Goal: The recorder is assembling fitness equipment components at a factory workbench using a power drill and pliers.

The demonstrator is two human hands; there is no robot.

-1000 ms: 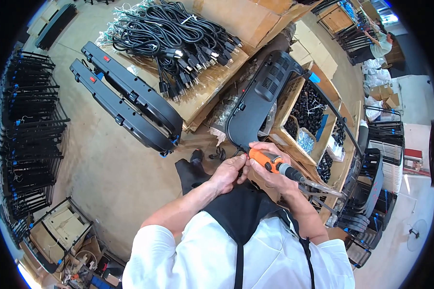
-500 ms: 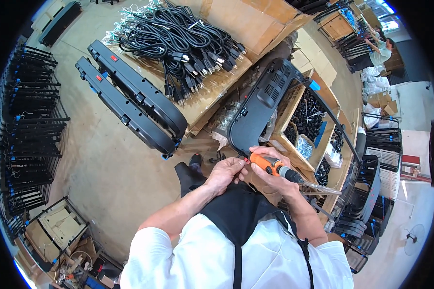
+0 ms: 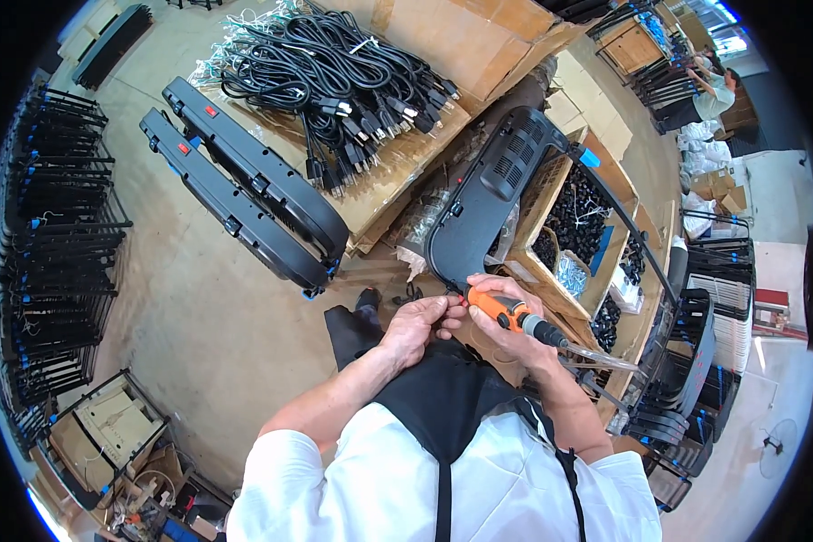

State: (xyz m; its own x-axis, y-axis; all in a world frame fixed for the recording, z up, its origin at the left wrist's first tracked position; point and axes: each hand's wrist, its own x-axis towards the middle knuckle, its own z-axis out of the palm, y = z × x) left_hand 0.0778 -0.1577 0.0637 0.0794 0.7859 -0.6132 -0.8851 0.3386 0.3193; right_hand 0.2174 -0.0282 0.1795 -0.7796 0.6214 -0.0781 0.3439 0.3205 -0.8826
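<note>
My right hand [image 3: 512, 318] is wrapped round an orange power screwdriver [image 3: 499, 309] with a grey and black end, from which a clear tube runs to the right. Close beside its left end, my left hand [image 3: 414, 327] is closed, thumb against fingers. A small red bit [image 3: 463, 301] shows between the fingertips and the screwdriver; what the left fingers pinch is too small to name. Just beyond both hands stands a black plastic housing [image 3: 465, 237] with vent slots, on a black tube frame [image 3: 625, 221]. Its near end almost meets the screwdriver.
Two similar black housings [image 3: 244, 190] with red switches stand at the left of a cardboard-covered table [image 3: 379, 221] piled with black power cords [image 3: 334, 72]. On the right, a wooden box [image 3: 537, 212] holds black parts and screws. Stacked black frames [image 3: 59, 235] line the far left. Another person [image 3: 709, 95] works at upper right.
My left hand's fingers have shifted slightly near the tip of the screwdriver. The right hand and the screwdriver stay in nearly the same place.
</note>
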